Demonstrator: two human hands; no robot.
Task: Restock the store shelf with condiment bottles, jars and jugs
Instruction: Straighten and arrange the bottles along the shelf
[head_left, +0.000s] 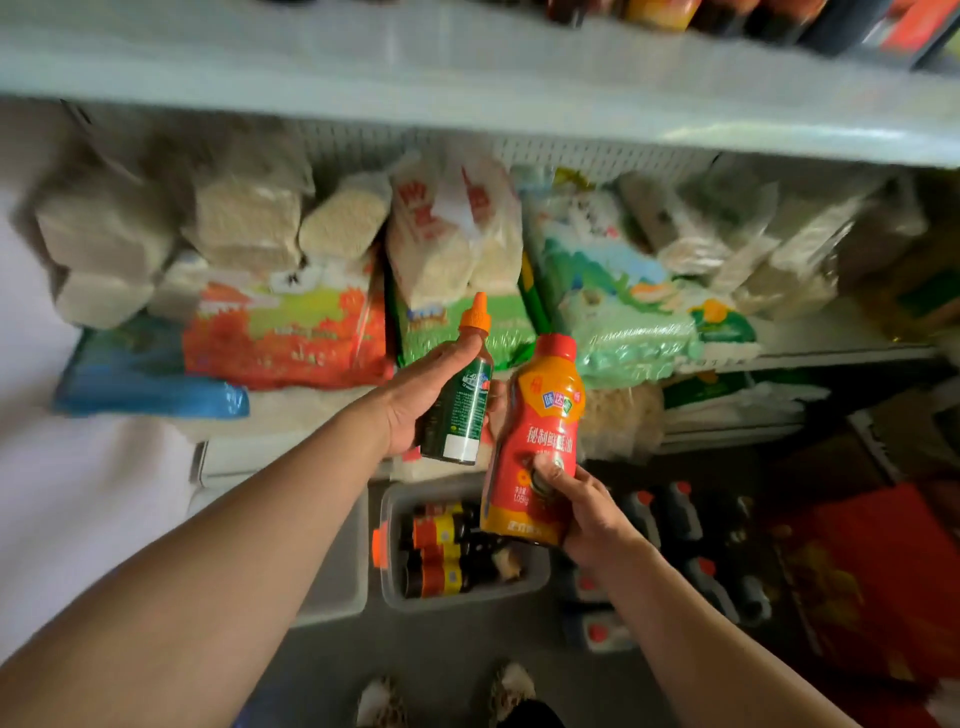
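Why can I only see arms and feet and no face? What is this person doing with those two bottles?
The camera sits on the person's head and looks forward and down, so you see what they see: their own arms, and their feet at the bottom. There is only this one picture.

The left hand grips a small dark green bottle with an orange pointed cap. The right hand holds a bigger red and orange bottle near its bottom, fingers curled round it.

They stand in front of a store shelf. Behind the bottles lie bags of rice or grain, a bit blurry. Down on the floor is a clear plastic bin with more dark bottles lying in it, and beside it stand dark jugs with red caps. The person is probably putting bottles onto the shelf.
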